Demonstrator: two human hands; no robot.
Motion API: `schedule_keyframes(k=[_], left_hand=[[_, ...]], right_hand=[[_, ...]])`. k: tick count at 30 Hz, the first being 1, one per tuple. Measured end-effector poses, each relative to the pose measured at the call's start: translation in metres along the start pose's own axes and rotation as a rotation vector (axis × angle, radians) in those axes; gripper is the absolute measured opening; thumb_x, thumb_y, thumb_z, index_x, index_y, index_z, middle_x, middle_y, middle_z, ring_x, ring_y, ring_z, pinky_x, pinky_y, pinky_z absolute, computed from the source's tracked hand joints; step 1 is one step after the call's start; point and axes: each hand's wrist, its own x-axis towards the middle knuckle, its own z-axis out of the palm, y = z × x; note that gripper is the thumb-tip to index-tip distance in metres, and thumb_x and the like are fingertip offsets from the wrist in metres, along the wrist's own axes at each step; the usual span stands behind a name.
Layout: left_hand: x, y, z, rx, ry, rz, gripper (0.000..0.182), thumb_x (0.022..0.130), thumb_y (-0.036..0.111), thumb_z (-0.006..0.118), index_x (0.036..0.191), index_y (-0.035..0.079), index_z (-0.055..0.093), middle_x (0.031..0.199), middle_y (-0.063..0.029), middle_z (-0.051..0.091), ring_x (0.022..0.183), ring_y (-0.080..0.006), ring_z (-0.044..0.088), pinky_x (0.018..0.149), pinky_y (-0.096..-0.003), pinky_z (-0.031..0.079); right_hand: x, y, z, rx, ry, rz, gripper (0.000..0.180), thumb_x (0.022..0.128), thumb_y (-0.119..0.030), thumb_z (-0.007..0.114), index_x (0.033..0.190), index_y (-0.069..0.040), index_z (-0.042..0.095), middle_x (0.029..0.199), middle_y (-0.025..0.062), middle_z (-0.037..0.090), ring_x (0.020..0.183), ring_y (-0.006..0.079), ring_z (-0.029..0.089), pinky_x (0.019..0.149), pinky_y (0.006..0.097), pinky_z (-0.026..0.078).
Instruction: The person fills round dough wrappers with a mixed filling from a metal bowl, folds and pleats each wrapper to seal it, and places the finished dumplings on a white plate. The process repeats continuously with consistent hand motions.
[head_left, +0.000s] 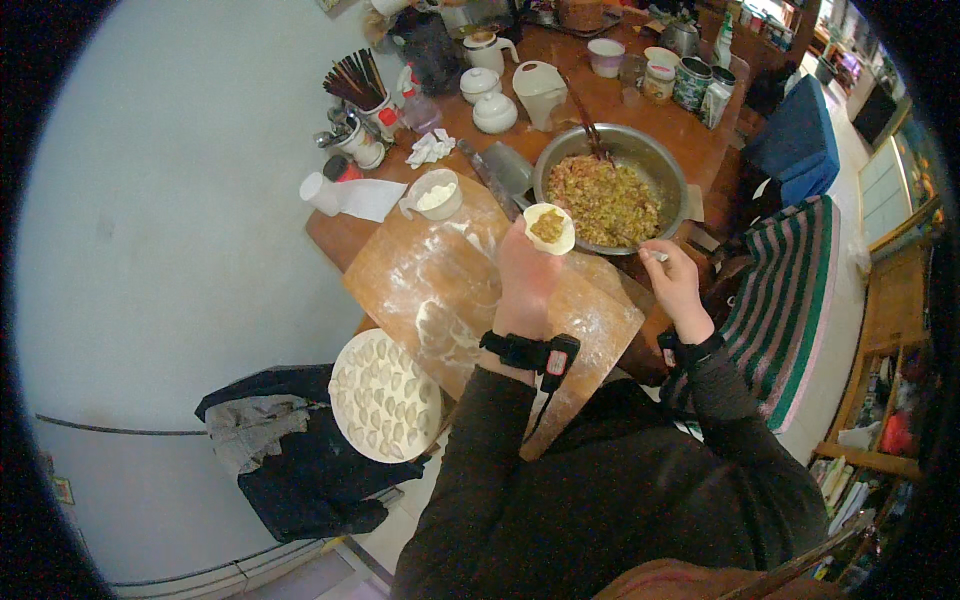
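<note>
A round dumpling wrapper (568, 238) rests in my left hand (527, 262), with a dab of filling (548, 225) at its centre. My right hand (675, 281) grips the pale handle of a spoon (654, 253), whose far end reaches into the filling at the near side of the bowl. The wide steel bowl (670, 154) holds a chopped, yellow-green and pinkish filling mixture (600, 196). Dark chopsticks (587, 124) lean in it at the back. Beneath my left forearm lies a floured wooden board (397, 277).
A round tray (339, 420) with rows of shaped dumplings is at the board's lower left. A cup of flour (436, 201) stands on the board's far corner. Lidded white pots (495, 114), a plastic jug (538, 94) and several jars (691, 82) stand farther back. A striped cloth (787, 300) hangs at right.
</note>
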Motion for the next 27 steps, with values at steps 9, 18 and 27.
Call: schedule_keyframes(k=[9,18,27], left_hand=[[-0.005,-0.002,0.010,-0.482,-0.200,-0.286,0.034,0.099,0.023,0.041,0.122,-0.001,0.051,0.115,-0.0113,0.061,0.104,-0.0228,0.060,0.092,-0.0343,0.048],[-0.026,0.019,0.019,-0.694,-0.270,-0.267,0.028,0.091,0.006,0.054,0.118,0.003,0.046,0.111,-0.0074,0.059,0.104,-0.0189,0.058,0.085,-0.0301,0.047],[-0.055,0.034,0.020,-0.471,-0.321,-0.231,0.035,0.093,0.014,0.056,0.124,0.001,0.045,0.112,-0.0051,0.054,0.101,-0.0128,0.054,0.085,-0.0288,0.047]], right_hand=[[0.004,-0.053,-0.021,-0.253,0.021,-0.610,0.044,0.070,-0.016,0.075,0.111,-0.011,0.062,0.126,0.0135,0.053,0.113,0.0357,0.051,0.094,0.0442,0.044],[0.015,-0.075,0.001,-0.093,-0.048,-0.865,0.016,0.072,-0.014,0.072,0.085,-0.010,0.063,0.122,0.0105,0.057,0.116,0.0344,0.051,0.095,0.0460,0.042],[0.015,-0.090,0.004,0.162,-0.038,-0.662,0.012,0.076,-0.010,0.067,0.087,-0.008,0.063,0.120,0.0101,0.060,0.114,0.0320,0.052,0.097,0.0434,0.040]])
